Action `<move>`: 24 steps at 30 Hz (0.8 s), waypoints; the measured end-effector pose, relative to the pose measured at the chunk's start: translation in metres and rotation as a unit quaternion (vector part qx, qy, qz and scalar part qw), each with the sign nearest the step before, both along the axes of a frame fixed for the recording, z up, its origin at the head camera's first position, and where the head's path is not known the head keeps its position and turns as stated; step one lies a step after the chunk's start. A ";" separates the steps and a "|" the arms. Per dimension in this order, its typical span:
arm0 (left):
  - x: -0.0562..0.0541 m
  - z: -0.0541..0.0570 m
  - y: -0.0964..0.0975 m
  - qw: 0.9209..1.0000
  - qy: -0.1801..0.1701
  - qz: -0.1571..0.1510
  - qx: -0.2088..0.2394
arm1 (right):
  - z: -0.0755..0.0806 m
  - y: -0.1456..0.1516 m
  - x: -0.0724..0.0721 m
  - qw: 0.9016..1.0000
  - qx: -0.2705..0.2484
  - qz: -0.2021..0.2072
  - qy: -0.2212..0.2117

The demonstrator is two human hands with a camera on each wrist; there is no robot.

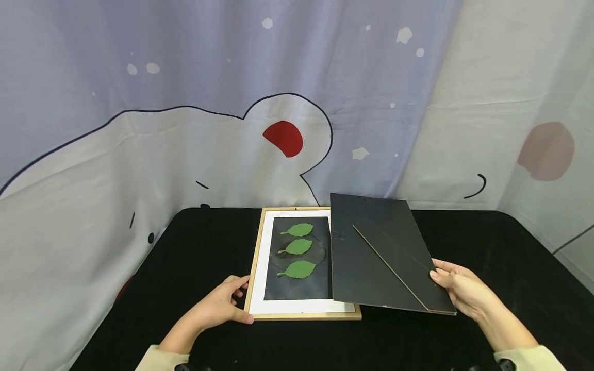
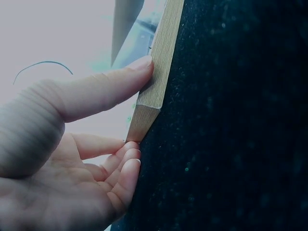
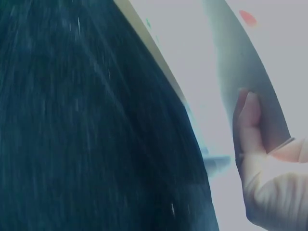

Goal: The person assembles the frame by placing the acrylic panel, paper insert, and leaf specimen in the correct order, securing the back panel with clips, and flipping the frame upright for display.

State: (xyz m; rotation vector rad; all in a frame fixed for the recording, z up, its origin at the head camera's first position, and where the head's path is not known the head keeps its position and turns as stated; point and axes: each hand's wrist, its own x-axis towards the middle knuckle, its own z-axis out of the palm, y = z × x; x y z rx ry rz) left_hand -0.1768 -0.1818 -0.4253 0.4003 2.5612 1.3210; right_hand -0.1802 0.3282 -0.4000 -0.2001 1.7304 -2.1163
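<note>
My left hand (image 1: 215, 309) holds the near left corner of a light wooden picture frame (image 1: 301, 316). In the left wrist view its thumb presses the near side of the frame (image 2: 166, 57), and the other fingers touch the adjoining side. Inside the frame, a white mat surrounds a dark sheet bearing three green leaves (image 1: 299, 269) in a column. My right hand (image 1: 468, 291) pinches a black backing board (image 1: 380, 257) by its right edge, thumb on top. This board, with a diagonal strut line, overlaps and hides the right part of the frame.
Black cloth covers the table (image 1: 209, 247), with its far edge just behind the frame. A pale patterned curtain (image 1: 223, 154) hangs behind and along the sides. Something red (image 1: 122, 289) shows at the table's left edge.
</note>
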 end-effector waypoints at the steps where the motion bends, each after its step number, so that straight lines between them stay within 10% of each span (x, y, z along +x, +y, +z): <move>1: 0.000 0.000 0.000 1.000 0.000 0.001 -0.001 | 0.001 -0.006 -0.001 1.000 0.014 -0.005 0.000; 24: 0.000 -0.002 0.000 1.000 0.009 0.003 0.000 | 0.000 -0.124 -0.024 0.996 0.066 -0.051 0.001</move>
